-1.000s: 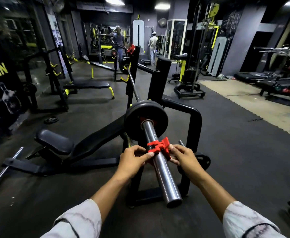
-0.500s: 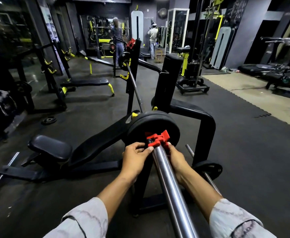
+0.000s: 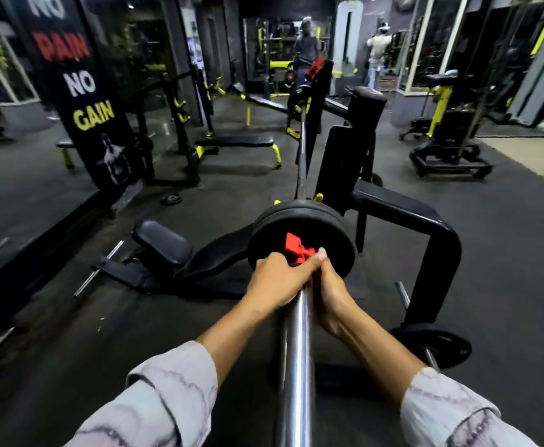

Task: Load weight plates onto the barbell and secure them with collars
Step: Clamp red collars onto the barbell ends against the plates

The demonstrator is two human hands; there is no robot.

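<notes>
Red collar (image 3: 297, 253) seated against the weight plates (image 3: 301, 235) on the barbell sleeve (image 3: 297, 350).
Left hand (image 3: 277, 282) and right hand (image 3: 330, 293) both grip it, one from each side; the sleeve's long axis runs straight away from the person.

Two hands on a red clamp collar (image 3: 297, 252) around the chrome barbell sleeve (image 3: 296, 350), hard against black weight plates (image 3: 302, 227). Left hand (image 3: 275, 282) gripping the collar from the sleeve's left, right hand (image 3: 330, 291) from its right, thumb on top. Beyond the plates: black rack upright (image 3: 344, 166). Left of the plates: padded bench (image 3: 162, 243). Right and below: spare plate (image 3: 433, 345) on a storage peg.
</notes>
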